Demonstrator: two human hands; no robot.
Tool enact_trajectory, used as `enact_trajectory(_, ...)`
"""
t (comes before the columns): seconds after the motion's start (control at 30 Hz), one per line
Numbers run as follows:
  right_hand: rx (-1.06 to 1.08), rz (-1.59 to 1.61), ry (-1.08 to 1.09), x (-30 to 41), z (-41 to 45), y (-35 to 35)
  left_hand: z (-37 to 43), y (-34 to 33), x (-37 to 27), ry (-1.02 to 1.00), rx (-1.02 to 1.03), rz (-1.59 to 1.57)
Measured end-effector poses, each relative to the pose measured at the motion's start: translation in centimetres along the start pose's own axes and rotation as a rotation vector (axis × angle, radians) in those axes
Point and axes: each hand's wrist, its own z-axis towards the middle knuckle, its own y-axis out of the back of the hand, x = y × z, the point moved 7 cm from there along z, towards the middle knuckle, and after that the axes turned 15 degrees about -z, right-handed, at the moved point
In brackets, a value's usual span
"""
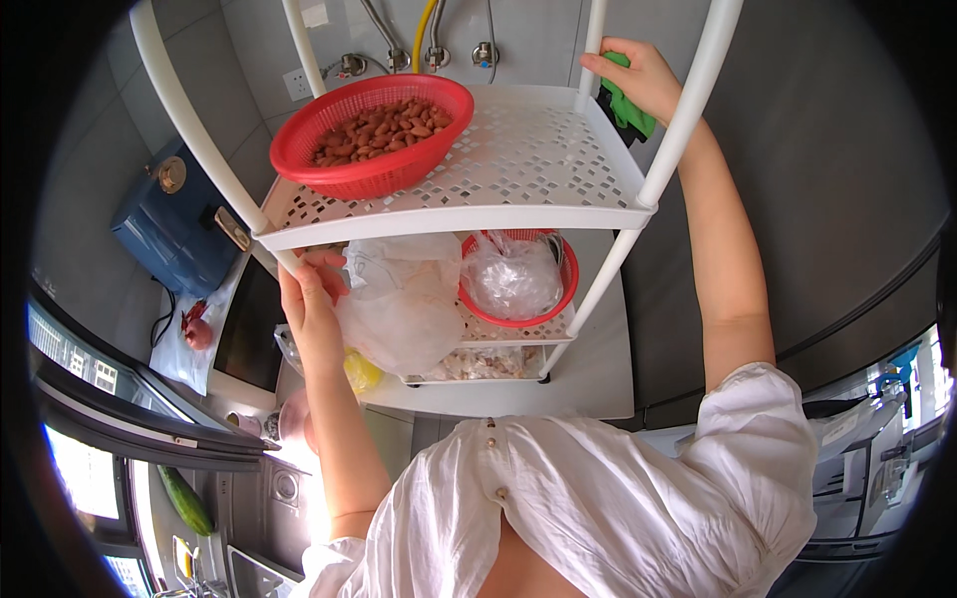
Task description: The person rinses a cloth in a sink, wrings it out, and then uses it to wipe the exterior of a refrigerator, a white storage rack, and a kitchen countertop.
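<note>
A white plastic shelf rack (448, 218) with perforated shelves stands before me. My left hand (310, 306) is around its front left post, just below the upper shelf. Farther away, my right hand (635, 75) closes at the rear right post (591, 45). A green cloth (626, 105) bunches under that palm, with something black below it; whether the hand also grips the cloth is unclear. On the upper shelf sits a red plastic basket (404, 176) of brown, almond-like nuts (381, 131). Beside my left fingers, a whitish plastic bag (404, 314) bulges out from the shelf below.
A lower red basket (572, 288) holds a clear plastic bag (516, 276). Bagged food (486, 365) fills the bottom tier. A blue appliance (179, 224) and a red onion (198, 334) are left. Wall valves (437, 58) lie behind; a dark panel (807, 164) flanks the right.
</note>
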Motion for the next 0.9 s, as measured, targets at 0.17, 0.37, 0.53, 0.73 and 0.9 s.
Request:
enact_trajectory(0.17, 0.050, 0.000, -0.024, -0.2, 0.1, -0.5, -0.1, -0.4, -0.1, -0.014, 0.030, 0.046)
enact_trajectory(0.37, -0.031, -0.015, 0.142, 0.4, 0.3, -0.6, 0.1, -0.2, 0.0, -0.009, 0.032, 0.023)
enact_trajectory(0.53, -0.006, -0.058, 0.098, 0.5, 0.3, -0.3, 0.1, -0.2, 0.2, 0.007, 0.042, 0.013)
enact_trajectory(0.73, -0.009, -0.143, 0.040, 0.9, 0.2, -0.1, 0.1, 0.2, 0.4, -0.002, 0.058, 0.011)
enact_trajectory(0.9, -0.101, -0.160, 0.141, 1.1, -0.1, -0.1, -0.1, 0.2, 0.1, -0.004, 0.060, 0.004)
